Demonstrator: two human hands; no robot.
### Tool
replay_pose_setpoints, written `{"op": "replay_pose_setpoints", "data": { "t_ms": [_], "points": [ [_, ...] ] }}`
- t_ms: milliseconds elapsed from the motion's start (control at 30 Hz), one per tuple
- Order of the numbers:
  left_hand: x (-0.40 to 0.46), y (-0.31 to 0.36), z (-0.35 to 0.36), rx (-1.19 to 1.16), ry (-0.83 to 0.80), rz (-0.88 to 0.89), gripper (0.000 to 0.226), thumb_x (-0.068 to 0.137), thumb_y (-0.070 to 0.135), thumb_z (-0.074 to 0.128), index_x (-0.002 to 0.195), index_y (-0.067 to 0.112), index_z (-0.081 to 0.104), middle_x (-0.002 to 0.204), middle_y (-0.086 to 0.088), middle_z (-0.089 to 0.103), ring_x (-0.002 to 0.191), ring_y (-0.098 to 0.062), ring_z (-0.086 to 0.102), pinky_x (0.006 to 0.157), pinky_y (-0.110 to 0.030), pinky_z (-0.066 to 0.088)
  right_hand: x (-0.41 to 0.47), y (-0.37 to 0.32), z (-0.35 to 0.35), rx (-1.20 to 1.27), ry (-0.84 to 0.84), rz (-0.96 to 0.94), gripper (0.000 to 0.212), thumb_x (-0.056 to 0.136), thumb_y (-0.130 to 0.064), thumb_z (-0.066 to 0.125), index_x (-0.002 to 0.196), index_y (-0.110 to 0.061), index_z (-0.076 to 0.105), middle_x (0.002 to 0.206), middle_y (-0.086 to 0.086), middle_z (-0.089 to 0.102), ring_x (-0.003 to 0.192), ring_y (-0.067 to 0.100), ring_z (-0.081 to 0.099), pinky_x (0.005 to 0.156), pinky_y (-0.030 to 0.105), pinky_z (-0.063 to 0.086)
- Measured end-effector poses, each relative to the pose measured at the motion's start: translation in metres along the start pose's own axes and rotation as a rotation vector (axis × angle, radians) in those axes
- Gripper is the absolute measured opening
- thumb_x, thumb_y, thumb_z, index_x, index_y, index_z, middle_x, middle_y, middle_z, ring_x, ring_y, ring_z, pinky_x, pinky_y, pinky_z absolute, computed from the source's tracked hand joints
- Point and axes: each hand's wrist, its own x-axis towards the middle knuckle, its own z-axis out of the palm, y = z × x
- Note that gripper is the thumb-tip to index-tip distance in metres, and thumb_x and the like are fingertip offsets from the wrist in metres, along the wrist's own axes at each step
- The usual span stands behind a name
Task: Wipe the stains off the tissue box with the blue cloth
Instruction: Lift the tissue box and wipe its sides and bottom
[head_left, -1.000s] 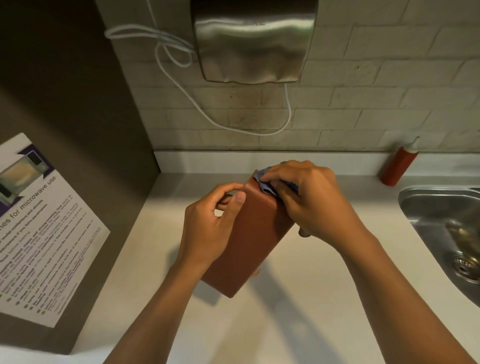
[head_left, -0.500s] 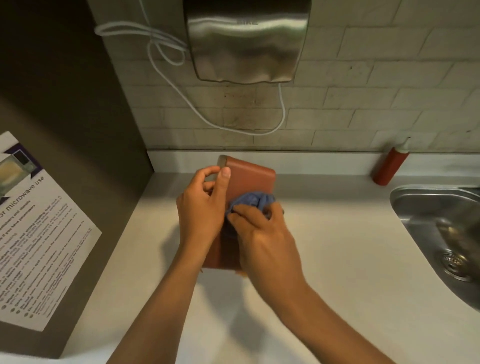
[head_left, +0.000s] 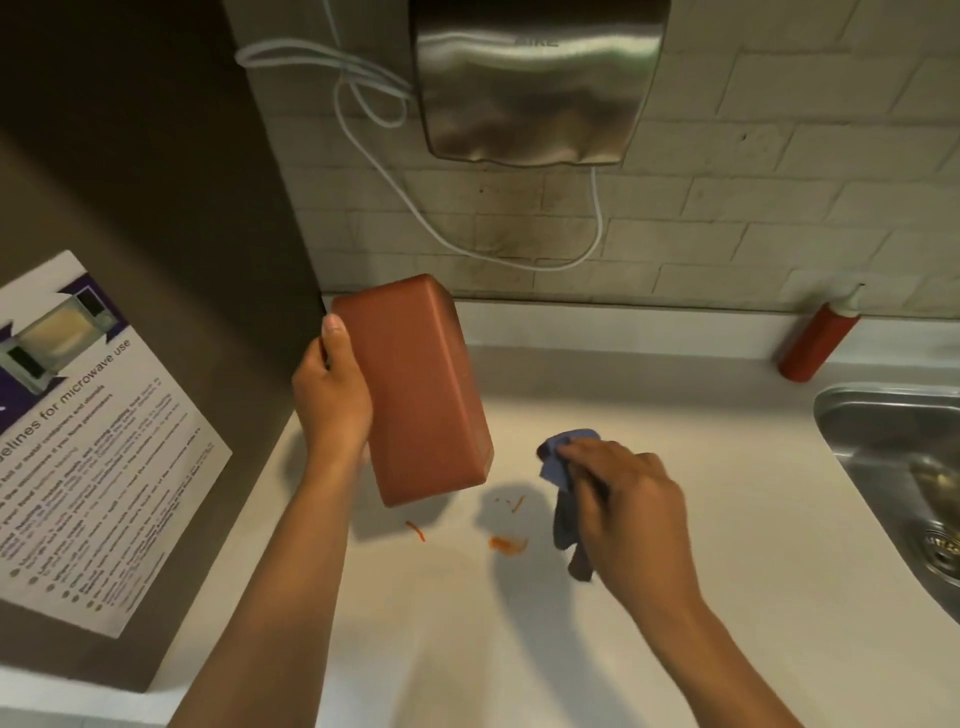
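Head view: blue cloth (head_left: 563, 470) now off tissue box (head_left: 421, 389)

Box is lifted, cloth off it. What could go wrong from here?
1. The left hand holds the tissue box tilted in the air by one side only; it may slip.
2. Red smears lie on the counter just below the box; setting it down there would probably dirty it again.
3. The right hand holds the blue cloth near those smears; brushing them could carry the stain back onto the box.
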Motion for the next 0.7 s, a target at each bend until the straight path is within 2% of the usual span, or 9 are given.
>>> {"op": "replay_pose_setpoints", "data": {
  "t_ms": [67, 100, 167, 233, 333, 433, 500, 567, 700],
  "points": [
    [0.004, -0.002, -0.007, -0.014, 0.015, 0.013, 0.047, 0.103, 0.06, 0.039, 0.085, 0.028, 0.067, 0.082, 0.005, 0.069, 0.073, -0.013, 0.064, 0.073, -0.039, 0.054, 0.004, 0.013, -0.005, 0.046, 0.024, 0.055, 0.032, 0.09, -0.006, 0.054, 0.095, -0.033, 0.072, 0.077, -0.024, 0.07, 0.071, 0.019, 0.064, 0.069, 0.023, 0.05],
    [0.005, -0.003, -0.01, -0.007, 0.016, 0.026, 0.048, 0.102, 0.061, 0.038, 0.084, 0.028, 0.067, 0.08, 0.006, 0.068, 0.073, -0.013, 0.063, 0.073, -0.04, 0.054, 0.004, 0.017, -0.006, 0.078, 0.041, 0.099, 0.035, 0.09, -0.001, 0.057, 0.094, -0.032, 0.073, 0.082, -0.025, 0.071, 0.075, 0.012, 0.067, 0.071, 0.017, 0.049],
    [0.006, -0.003, -0.014, 0.013, 0.005, 0.05, 0.049, 0.101, 0.064, 0.039, 0.081, 0.028, 0.065, 0.075, 0.008, 0.064, 0.067, -0.009, 0.059, 0.069, -0.039, 0.052, 0.004, 0.02, -0.006, 0.135, 0.056, 0.159, 0.036, 0.091, 0.002, 0.058, 0.094, -0.029, 0.076, 0.082, -0.026, 0.07, 0.081, -0.004, 0.066, 0.072, 0.004, 0.042],
    [0.002, 0.0, -0.015, 0.027, -0.013, 0.068, 0.043, 0.101, 0.063, 0.043, 0.082, 0.029, 0.062, 0.069, 0.011, 0.058, 0.058, -0.001, 0.051, 0.061, -0.03, 0.046, 0.001, 0.015, 0.0, 0.133, 0.062, 0.128, 0.035, 0.09, 0.005, 0.059, 0.095, -0.025, 0.076, 0.075, -0.029, 0.065, 0.079, -0.011, 0.062, 0.072, 0.0, 0.039],
    [-0.01, 0.002, -0.012, 0.132, -0.071, 0.127, 0.037, 0.097, 0.063, 0.051, 0.1, 0.029, 0.065, 0.074, 0.012, 0.063, 0.057, 0.003, 0.056, 0.056, -0.021, 0.044, -0.008, 0.005, 0.017, 0.118, 0.062, 0.066, 0.033, 0.089, 0.002, 0.064, 0.103, -0.025, 0.075, 0.097, -0.034, 0.061, 0.088, 0.003, 0.062, 0.079, 0.0, 0.038],
    [-0.021, 0.0, -0.009, 0.24, -0.128, 0.155, 0.047, 0.094, 0.064, 0.055, 0.12, 0.025, 0.06, 0.077, 0.01, 0.068, 0.067, 0.001, 0.064, 0.053, -0.018, 0.045, -0.011, -0.01, 0.032, 0.153, 0.113, -0.009, 0.028, 0.089, -0.003, 0.066, 0.11, -0.019, 0.075, 0.109, -0.018, 0.068, 0.095, 0.017, 0.062, 0.087, 0.0, 0.036],
    [-0.026, -0.001, -0.006, 0.302, -0.129, 0.143, 0.054, 0.094, 0.065, 0.056, 0.129, 0.024, 0.054, 0.084, 0.008, 0.069, 0.076, -0.003, 0.065, 0.057, -0.021, 0.045, -0.006, -0.024, 0.04, 0.18, 0.153, -0.084, 0.025, 0.089, -0.011, 0.064, 0.111, -0.016, 0.075, 0.114, -0.007, 0.071, 0.097, 0.015, 0.06, 0.092, 0.004, 0.038],
    [-0.03, -0.001, -0.003, 0.324, -0.119, 0.127, 0.059, 0.094, 0.065, 0.056, 0.134, 0.023, 0.053, 0.09, 0.004, 0.071, 0.083, -0.01, 0.066, 0.068, -0.028, 0.052, 0.004, -0.039, 0.049, 0.201, 0.171, -0.143, 0.025, 0.092, -0.017, 0.062, 0.113, -0.014, 0.074, 0.117, -0.002, 0.071, 0.099, 0.016, 0.06, 0.094, 0.011, 0.042],
    [-0.032, -0.004, 0.0, 0.276, -0.221, 0.024, 0.081, 0.081, 0.076, 0.063, 0.144, 0.029, 0.046, 0.12, 0.002, 0.072, 0.109, -0.018, 0.068, 0.094, -0.041, 0.057, 0.018, -0.056, 0.066, 0.171, 0.119, -0.212, 0.027, 0.092, -0.013, 0.067, 0.118, -0.014, 0.072, 0.123, 0.003, 0.068, 0.102, 0.025, 0.061, 0.093, 0.021, 0.045]
  ]
}}
